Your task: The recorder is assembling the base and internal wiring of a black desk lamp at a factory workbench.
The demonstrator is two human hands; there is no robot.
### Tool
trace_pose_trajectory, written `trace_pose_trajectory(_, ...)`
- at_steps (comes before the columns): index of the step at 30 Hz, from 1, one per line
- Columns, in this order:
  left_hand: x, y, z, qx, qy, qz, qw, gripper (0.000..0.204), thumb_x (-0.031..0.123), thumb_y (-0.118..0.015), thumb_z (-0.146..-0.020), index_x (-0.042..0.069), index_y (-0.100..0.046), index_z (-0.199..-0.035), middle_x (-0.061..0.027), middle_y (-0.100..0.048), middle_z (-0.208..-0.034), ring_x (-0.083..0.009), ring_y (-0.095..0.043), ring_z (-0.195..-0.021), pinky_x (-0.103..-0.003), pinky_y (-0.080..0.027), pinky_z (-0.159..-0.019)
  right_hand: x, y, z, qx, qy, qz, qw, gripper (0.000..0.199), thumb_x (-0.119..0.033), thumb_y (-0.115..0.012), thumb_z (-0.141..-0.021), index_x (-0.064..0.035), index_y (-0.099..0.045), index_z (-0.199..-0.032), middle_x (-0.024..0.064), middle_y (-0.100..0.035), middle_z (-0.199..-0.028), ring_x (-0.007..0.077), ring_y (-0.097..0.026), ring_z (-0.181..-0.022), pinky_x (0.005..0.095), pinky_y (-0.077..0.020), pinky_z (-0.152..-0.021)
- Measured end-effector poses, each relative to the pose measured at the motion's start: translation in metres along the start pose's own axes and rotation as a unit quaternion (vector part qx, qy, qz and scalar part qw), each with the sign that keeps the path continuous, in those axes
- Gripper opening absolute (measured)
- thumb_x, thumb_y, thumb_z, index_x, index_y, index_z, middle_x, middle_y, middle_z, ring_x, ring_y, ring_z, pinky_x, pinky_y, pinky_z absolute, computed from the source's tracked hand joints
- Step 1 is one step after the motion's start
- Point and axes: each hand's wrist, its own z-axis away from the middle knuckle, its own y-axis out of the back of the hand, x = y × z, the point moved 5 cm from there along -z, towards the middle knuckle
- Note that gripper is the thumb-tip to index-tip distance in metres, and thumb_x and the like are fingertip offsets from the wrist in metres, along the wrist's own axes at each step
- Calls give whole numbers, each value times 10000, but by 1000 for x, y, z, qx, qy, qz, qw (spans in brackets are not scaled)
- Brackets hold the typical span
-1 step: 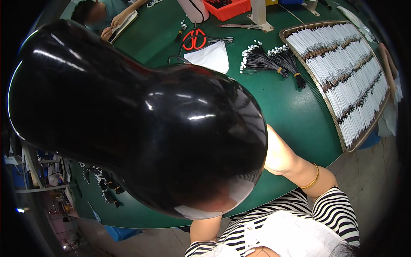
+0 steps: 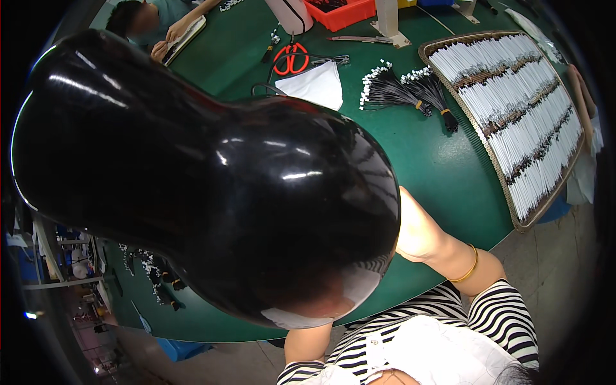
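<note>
A large glossy black lamp-like hood (image 2: 289,192), rounded at its near end, covers the middle and left of the head view. My right hand (image 2: 416,228) comes out at its right edge, with only the back of the hand and the wrist showing. Its fingers are hidden behind the black hood, so what they hold cannot be seen. Of my left arm, just the forearm (image 2: 308,343) shows below the hood; the left hand is hidden. Beyond the hood, bundles of black wires (image 2: 401,93) with white connectors lie on the green table (image 2: 449,186).
At the right stands a tray (image 2: 504,176) with rows of white sleeved wires. A white cloth (image 2: 314,85), orange-handled scissors (image 2: 292,59), a pen (image 2: 360,40) and a red bin (image 2: 341,14) lie further back. Another person's hands (image 2: 179,31) work at the far left. More wire bundles (image 2: 157,276) lie left.
</note>
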Motion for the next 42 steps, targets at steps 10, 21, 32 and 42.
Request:
trace_pose_trajectory(10,-1,0,-2,-25,0,-10,1000,98,111,-509,-706,28,-457,-713,-66,-439,-640,-124,-393,-485,-232,-300,-459,2,0,2,-4,9,-18,1000,125,-49,-490,-758,25,-504,-858,84,-540,-729,103,-531,-541,193,-456,-487)
trace_pose_trajectory(21,11,-2,5,145,-74,-212,964,265,11,-532,-674,-37,-453,-923,-86,-512,-799,-151,-503,-700,-214,-367,-535,-10,-5,0,7,59,131,990,213,-31,-564,-700,16,-490,-894,51,-518,-765,73,-503,-707,192,-435,-600)
trace_pose_trajectory(32,11,8,10,112,-92,-145,979,230,39,-547,-672,-28,-480,-881,-79,-503,-763,-115,-459,-636,-215,-337,-486,-9,-3,0,32,64,92,993,184,-22,-558,-704,19,-504,-874,48,-513,-736,77,-507,-665,188,-435,-573)
trace_pose_trajectory(42,12,12,10,116,-119,-119,979,159,4,-511,-696,-16,-468,-847,-82,-493,-757,-123,-453,-596,-241,-363,-478,-12,-4,2,30,83,114,989,146,-17,-557,-706,19,-492,-832,50,-498,-715,89,-514,-612,196,-445,-520)
